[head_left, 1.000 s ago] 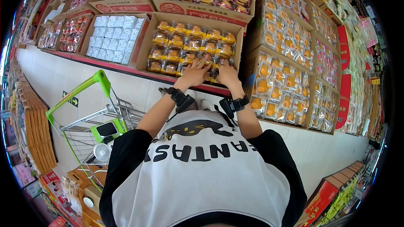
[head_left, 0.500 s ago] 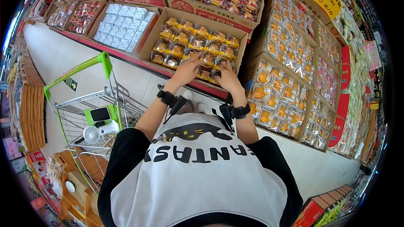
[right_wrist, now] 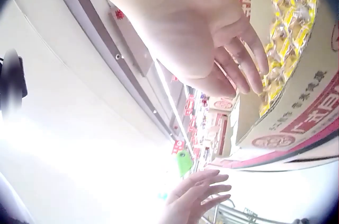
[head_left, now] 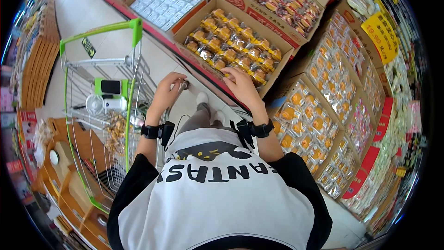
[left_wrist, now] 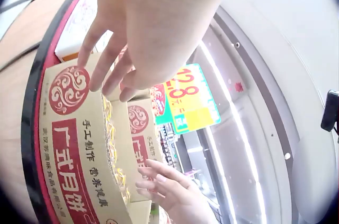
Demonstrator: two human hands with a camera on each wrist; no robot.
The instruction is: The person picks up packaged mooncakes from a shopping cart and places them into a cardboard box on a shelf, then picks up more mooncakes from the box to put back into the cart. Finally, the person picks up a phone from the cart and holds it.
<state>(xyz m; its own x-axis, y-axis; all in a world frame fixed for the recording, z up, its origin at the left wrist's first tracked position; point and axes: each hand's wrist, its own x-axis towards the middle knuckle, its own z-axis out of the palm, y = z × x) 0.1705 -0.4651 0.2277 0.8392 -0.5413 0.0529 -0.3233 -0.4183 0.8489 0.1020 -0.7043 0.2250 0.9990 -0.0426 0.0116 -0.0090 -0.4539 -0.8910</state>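
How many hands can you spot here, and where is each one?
2. The left hand is between the shopping cart and the open box of packaged pastries; the right hand is at that box's near edge. The wrist views show this same pair; no hand seems hidden.

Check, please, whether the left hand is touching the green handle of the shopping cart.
Apart. The head view shows it: floor is visible between the left hand and the green handle.

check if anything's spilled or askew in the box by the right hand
Nothing stands out: the yellow-wrapped cakes sit in fairly even rows inside their carton, with no visible spill or tear.
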